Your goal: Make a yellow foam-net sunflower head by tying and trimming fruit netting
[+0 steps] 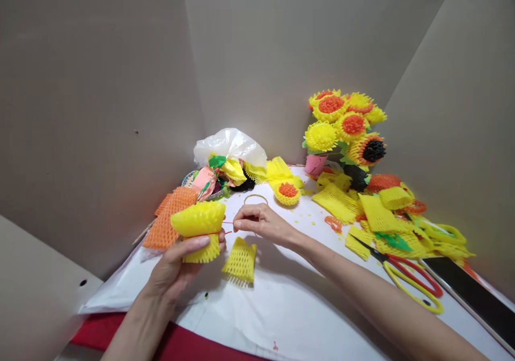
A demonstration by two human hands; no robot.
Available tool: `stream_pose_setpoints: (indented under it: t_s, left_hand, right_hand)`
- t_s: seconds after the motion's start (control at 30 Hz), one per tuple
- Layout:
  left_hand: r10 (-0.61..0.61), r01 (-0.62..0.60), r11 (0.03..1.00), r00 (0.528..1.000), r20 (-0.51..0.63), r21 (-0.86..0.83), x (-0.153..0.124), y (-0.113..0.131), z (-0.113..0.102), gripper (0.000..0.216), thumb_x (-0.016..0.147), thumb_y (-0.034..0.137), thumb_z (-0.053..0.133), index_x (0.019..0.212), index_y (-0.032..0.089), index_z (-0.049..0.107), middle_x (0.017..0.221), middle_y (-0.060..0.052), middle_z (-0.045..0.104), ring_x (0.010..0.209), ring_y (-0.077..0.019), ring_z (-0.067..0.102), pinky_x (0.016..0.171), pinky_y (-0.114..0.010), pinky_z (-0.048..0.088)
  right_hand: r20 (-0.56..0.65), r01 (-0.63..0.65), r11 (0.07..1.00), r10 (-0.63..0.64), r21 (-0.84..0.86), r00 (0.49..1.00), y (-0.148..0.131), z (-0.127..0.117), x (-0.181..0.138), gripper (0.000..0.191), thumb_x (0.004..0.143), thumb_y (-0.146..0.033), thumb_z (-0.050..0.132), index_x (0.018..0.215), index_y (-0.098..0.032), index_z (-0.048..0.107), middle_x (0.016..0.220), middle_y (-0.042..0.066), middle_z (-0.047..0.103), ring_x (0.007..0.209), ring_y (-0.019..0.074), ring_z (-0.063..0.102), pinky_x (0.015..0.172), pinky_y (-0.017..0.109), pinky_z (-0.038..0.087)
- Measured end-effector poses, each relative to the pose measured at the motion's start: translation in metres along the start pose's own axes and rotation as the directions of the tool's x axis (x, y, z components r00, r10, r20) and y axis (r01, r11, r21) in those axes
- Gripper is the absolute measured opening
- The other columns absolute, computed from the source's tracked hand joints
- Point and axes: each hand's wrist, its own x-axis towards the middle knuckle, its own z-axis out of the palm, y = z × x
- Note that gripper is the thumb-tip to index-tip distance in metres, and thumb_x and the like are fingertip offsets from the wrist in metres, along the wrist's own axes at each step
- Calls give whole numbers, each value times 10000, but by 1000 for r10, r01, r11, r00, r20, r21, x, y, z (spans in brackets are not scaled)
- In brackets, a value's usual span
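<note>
My left hand [181,267] is wrapped round a yellow foam fruit net [198,217], its thumb pressed on the front. A thin red thread [227,223] runs across the middle of the net and out to the right. Pinched between the thumb and forefinger of my right hand [257,222] is the thread's end, a short way from the net. Below the thread, on the white sheet, stands a smaller cut piece of yellow foam net [240,262]. Orange foam netting [171,219] lies just behind my left hand. A thin bangle-like ring [256,197] rests behind my right hand.
Net-foam flowers [349,122] stand in a pink pot [315,164] at the back. Open scissors [402,275] and a phone [470,296] lie right, beside yellow scraps [378,213]. A plastic bag [231,145] and a loose flower [287,193] sit behind. Grey panels [298,71] enclose the table.
</note>
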Motion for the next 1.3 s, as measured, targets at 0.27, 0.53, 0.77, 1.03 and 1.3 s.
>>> stream_pose_setpoints:
  t_s: [0.27,0.53,0.77,1.03,1.3]
  left_hand:
    - [-26,25,966,1000,-1,-257,-8,-18,9,423,529,112,864,925,73,721,798,-121,674,760,-197,658,760,-312,609]
    - [-25,29,953,1000,17,-302,-15,-20,16,433,517,144,873,910,85,702,768,-88,602,723,-164,595,735,-299,599]
    - [-35,32,977,999,-11,-212,-19,-23,12,447,488,113,891,900,74,722,747,-115,657,720,-205,635,672,-310,613]
    - [-26,15,994,994,-105,-106,-22,-28,2,428,549,65,880,950,107,736,862,-108,748,782,-232,705,723,-324,645]
    - [-62,53,997,978,-198,-52,-22,-32,-4,460,557,52,880,982,142,731,1003,-93,774,874,-240,740,770,-293,643]
  right_hand:
    - [-210,-35,817,188,575,960,6,26,0,119,689,-281,664,678,-176,608,961,41,678,849,162,607,823,306,465]
    - [-302,81,590,286,803,909,-1,42,10,195,668,-244,610,611,-191,431,564,-79,432,524,64,439,655,251,490]
    - [-308,91,600,269,795,912,1,39,2,334,696,-206,663,634,-209,335,524,-117,269,460,45,194,453,169,243]
    - [-306,98,659,209,746,929,9,36,-15,367,736,-257,686,648,-213,333,527,-116,260,475,55,186,474,189,248]
    - [-326,110,731,161,674,932,9,38,-33,343,821,-306,670,669,-205,380,566,-99,291,511,71,214,522,212,291]
